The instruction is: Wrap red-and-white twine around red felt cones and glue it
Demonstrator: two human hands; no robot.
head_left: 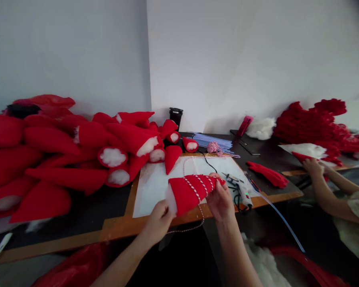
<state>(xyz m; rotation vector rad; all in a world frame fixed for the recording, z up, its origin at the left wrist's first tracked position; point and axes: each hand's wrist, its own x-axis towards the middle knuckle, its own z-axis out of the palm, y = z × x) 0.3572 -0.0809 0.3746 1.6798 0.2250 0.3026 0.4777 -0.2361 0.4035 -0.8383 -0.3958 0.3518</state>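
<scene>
A red stuffed felt cone (187, 197) lies sideways between my hands, above the front edge of the table. Red-and-white twine (202, 185) winds round it in several slanted turns, and a loose length hangs beneath. My left hand (158, 221) grips the wide end, where white stuffing shows. Around the narrow tip the fingers of my right hand (221, 197) are closed. The ball of twine (214, 148) sits at the back of the white board (149, 191), its strand running forward. Right of my right hand lies a hot glue gun (241, 189).
Many red stuffed cones (62, 147) are heaped on the left. Behind the board are clear glue sticks (212, 141) and a black cup (176, 115). Red fabric pieces (269, 174) lie right. At far right, a co-worker's hands (314, 167) hold red fabric beside a red pile (308, 123).
</scene>
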